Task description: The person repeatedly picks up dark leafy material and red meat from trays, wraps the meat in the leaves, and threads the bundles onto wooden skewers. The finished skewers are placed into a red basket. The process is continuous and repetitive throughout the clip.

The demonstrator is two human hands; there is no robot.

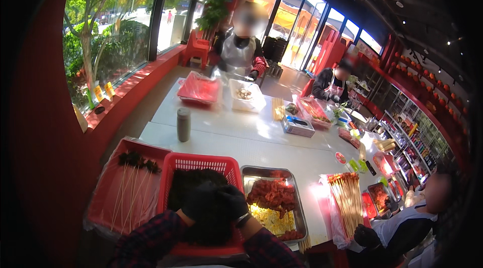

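Observation:
Both my hands wear black gloves and meet over a red plastic basket [233,166] filled with a dark, leafy-looking food [193,180]. My left hand [200,201] is closed, its fingers curled in toward the other hand. Beside it my right hand [231,201] is closed too, fingertips bent down close to the left. Dark gloves against dark food hide what lies between the fingers. On the left, a red tray [100,195] lined with clear plastic bears several wooden skewers [132,190] tipped with dark green clumps.
A metal pan [302,212] right of the basket holds red marinated meat [271,195] and yellow bits. Farther right lie many loaded skewers [347,202] on plastic. A grey-green tumbler [183,124] stands ahead. Co-workers are across the table and at right, one gloved hand [366,237] near the skewers.

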